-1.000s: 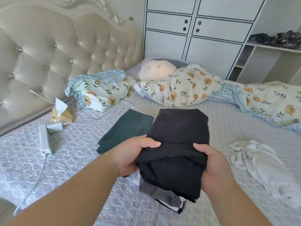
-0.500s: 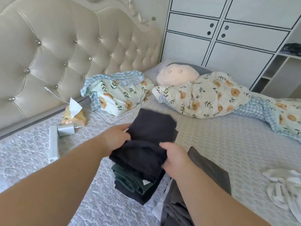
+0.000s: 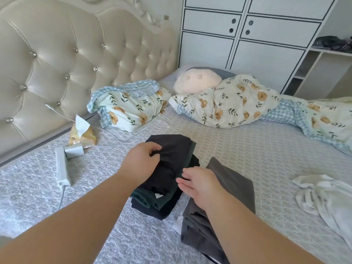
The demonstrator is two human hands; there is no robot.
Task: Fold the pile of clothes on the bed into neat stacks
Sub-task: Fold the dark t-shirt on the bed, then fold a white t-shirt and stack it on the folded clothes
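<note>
Since half a second before, the right hand had let go of the black garment and drawn back a little, its fingers now straight and loose, their tips just beside the near right edge of the dark stack. Nearest the camera and just right of that stack lay a folded grey garment, partly under the right forearm. That stack, the landmark on the grey patterned bedspread, held the black garment on top, a dark green piece beneath it and a navy one at the bottom. The left hand rested on the stack's left side, fingers curled and pinching a fold of the black garment. Well to the right of the stack lay a crumpled white garment, unfolded. To the stack's left sat a white power adapter with its cable, and beyond that a yellow tissue pack. Farther behind the stack lay floral pillows and a bunched floral quilt, with a cream plush cushion beyond and the tufted headboard rising behind.
</note>
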